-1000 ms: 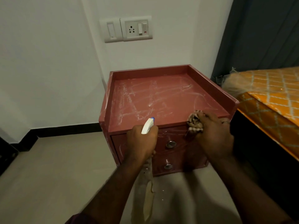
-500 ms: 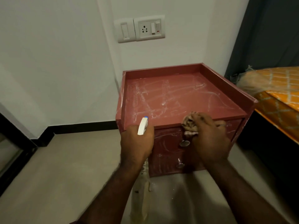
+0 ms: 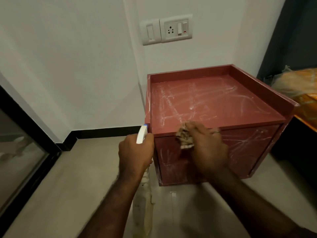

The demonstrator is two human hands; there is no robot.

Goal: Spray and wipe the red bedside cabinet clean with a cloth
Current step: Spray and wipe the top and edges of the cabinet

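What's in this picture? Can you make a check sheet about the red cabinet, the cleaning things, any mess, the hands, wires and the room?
Surface: cabinet top streaked with white smears; the front is smeared too.
Job's things: spray bottle and bunched cloth, both in hand.
Clutter: nothing seen.
Grips: left hand grips the bottle; right hand holds the cloth at the cabinet's front edge.
Cables: nothing seen.
Surroundings: socket plate on the white wall, orange bedding at right, glass door at left.
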